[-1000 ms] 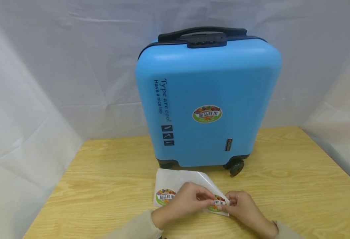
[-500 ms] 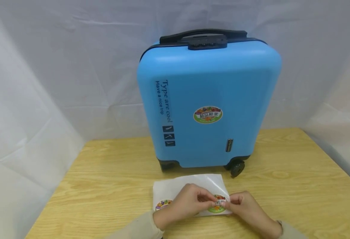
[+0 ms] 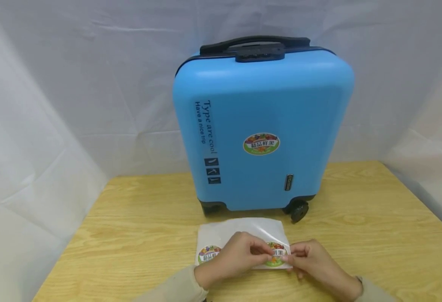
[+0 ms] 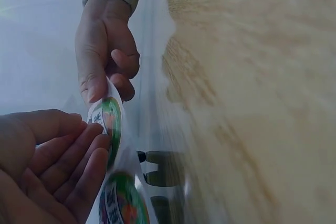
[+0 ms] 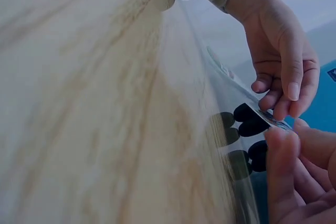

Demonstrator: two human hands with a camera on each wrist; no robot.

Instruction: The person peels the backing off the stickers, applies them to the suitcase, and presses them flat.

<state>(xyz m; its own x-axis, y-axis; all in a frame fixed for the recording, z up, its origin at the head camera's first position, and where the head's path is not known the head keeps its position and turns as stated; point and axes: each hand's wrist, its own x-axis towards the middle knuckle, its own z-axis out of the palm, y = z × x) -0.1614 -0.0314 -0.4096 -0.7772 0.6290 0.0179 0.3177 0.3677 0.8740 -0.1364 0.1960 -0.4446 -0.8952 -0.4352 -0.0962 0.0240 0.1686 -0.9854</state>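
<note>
A white sticker sheet (image 3: 221, 233) is held above the wooden table, in front of the suitcase. My right hand (image 3: 315, 263) pinches its right edge between thumb and fingers. An oval fruit sticker (image 3: 278, 251) with green, red and white print lies at that end. At this sticker's left edge, my left hand (image 3: 236, 255) pinches with thumb and forefinger; the fingertips cover part of it. Another oval sticker (image 4: 125, 203) on the sheet is partly hidden behind the left hand in the head view. How far the pinched sticker is lifted cannot be seen.
A blue suitcase (image 3: 300, 113) with black wheels stands upright on the wooden table (image 3: 130, 226), just behind the sheet. One similar oval sticker (image 3: 261, 144) is on its front. White sheeting (image 3: 73, 84) hangs behind and at both sides.
The sheet's bent right part has straightened, its upper right corner spreading out. My right hand has shifted slightly to the right; the left fingers stay by the same sticker.
</note>
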